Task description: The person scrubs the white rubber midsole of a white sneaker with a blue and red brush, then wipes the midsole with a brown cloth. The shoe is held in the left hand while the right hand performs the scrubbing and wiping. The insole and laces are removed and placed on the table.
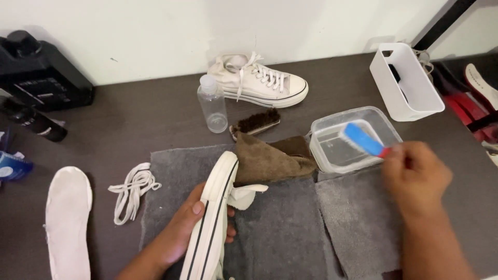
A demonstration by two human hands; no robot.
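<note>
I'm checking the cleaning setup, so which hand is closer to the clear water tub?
Right. The right hand holds a blue brush over the clear tub, just beside its near corner. The left hand grips the white sneaker, well off to the tub's left.

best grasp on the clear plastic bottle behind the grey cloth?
Take the clear bottle around its straight cylindrical body, just below the shoulder, coming from the front left. It stands upright, and that side is open; the wooden brush lies close on its right and the laced sneaker sits behind.
</note>
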